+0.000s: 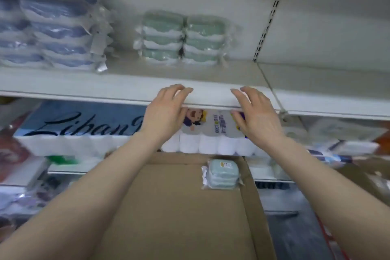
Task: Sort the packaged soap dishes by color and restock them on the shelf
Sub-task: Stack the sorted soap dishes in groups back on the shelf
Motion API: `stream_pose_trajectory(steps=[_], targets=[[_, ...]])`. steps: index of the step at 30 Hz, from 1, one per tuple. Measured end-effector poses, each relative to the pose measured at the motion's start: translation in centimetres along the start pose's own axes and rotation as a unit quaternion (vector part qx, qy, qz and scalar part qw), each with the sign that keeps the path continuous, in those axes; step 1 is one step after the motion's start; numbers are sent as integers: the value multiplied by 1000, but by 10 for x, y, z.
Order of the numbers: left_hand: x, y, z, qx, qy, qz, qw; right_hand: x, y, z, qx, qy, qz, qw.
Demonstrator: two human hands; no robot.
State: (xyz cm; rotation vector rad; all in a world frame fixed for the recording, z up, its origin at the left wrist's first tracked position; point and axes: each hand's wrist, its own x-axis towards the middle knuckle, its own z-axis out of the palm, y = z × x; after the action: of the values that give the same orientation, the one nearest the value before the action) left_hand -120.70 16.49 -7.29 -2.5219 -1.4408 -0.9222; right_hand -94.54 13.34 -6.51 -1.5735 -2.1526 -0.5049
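Two stacks of green packaged soap dishes [182, 38] stand side by side on the white shelf [118, 82], near its middle. Stacks of blue packaged soap dishes [57, 29] fill the shelf's left part. One more green soap dish pack [222, 174] lies in the far right corner of the cardboard box [181, 207] below me. My left hand [166, 112] and my right hand [256, 115] hover empty at the shelf's front edge, fingers relaxed and slightly bent, about a hand's width apart. Neither hand holds anything.
Under the shelf lie a wrapped multipack of white paper rolls [211, 133] and a blue pack with black script [69, 122]. A slotted upright rail [272, 12] runs up the back wall on the right. Blurred packaged goods fill the lower left and right.
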Motion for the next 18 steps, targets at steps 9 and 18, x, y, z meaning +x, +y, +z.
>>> stream_pose_trajectory(steps=[9, 18], targets=[[-147, 43, 104, -88, -132, -16, 987, -202, 16, 79, 55, -202, 31, 977], [-224, 67, 193, -73, -311, -120, 940, -198, 60, 193, 109, -368, 62, 921]])
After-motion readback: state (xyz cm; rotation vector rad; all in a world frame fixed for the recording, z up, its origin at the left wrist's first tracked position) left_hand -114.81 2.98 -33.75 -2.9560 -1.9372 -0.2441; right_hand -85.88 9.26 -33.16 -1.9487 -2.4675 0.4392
